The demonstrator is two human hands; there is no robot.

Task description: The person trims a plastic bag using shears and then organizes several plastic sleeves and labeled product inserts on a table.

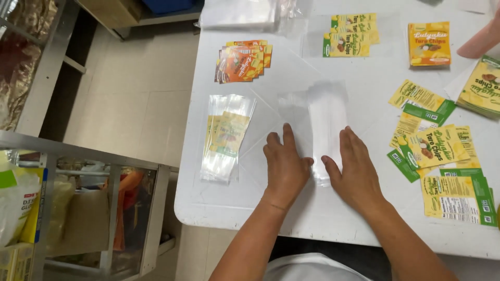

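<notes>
— Presently, hands?
— Left hand (285, 165) and right hand (354, 167) lie flat, fingers spread, grasping nothing, pressing either side of a clear bag (326, 125) at mid-table (271, 205).
— Surroundings?
— Filled bags (225, 136) left of it; yellow-green labels (435, 148) right; orange labels (243, 61) beyond.

i saw bare table (271, 78) far of my hands, between the orange label stack (242, 62) and the clear bag (327, 117). filled bags (225, 136) blocked the left; scattered yellow-green labels (435, 151) crowded the right, another person's hand (482, 39) at the far right.
</notes>
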